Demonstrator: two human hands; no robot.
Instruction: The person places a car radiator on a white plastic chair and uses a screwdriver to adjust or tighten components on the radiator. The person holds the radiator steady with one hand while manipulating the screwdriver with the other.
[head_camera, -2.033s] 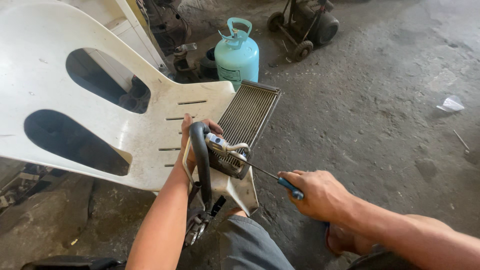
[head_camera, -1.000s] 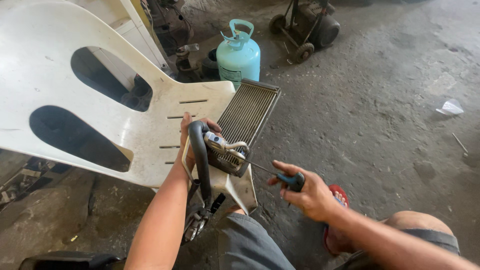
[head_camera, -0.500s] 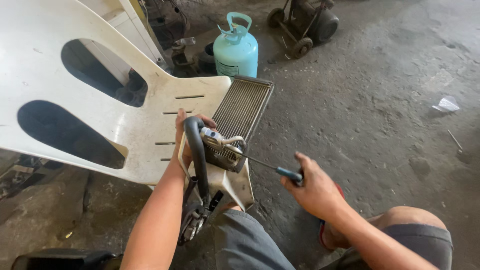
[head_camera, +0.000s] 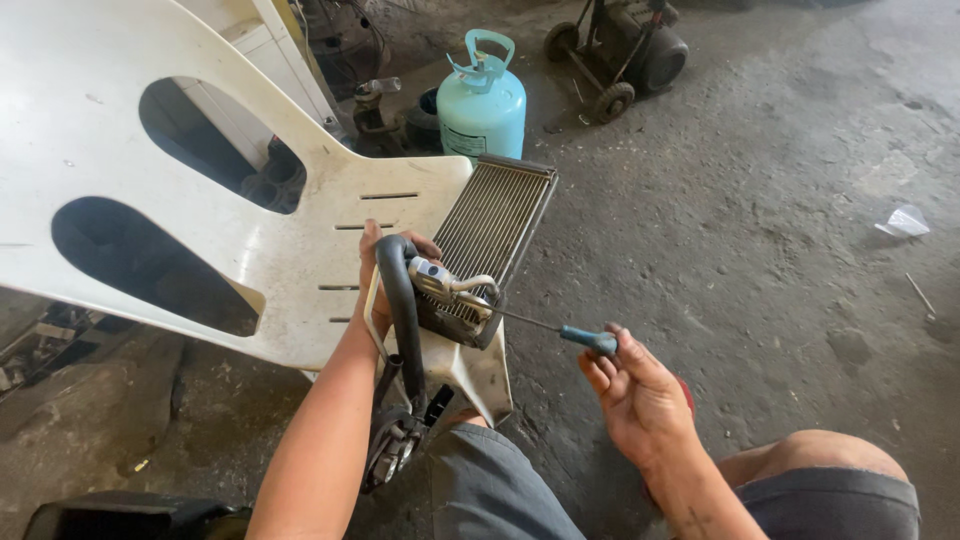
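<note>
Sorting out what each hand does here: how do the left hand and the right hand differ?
The left hand grips the finned metal coil at its piped end on the white plastic chair; the right hand holds a blue-handled screwdriver. The left is partly hidden by a black hose; the right shows fully. Both are bare.

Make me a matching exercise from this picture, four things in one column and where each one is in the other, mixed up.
Things:
1. slim screwdriver with a blue handle
2. finned metal radiator core
3. pale turquoise gas cylinder
4. thick black rubber hose

Places:
A. standing on the concrete floor behind the chair
B. in the right hand
C. lying on the seat of the white plastic chair
D. under the left hand, curving down off the seat edge

Pairs: 1-B, 2-C, 3-A, 4-D
</note>
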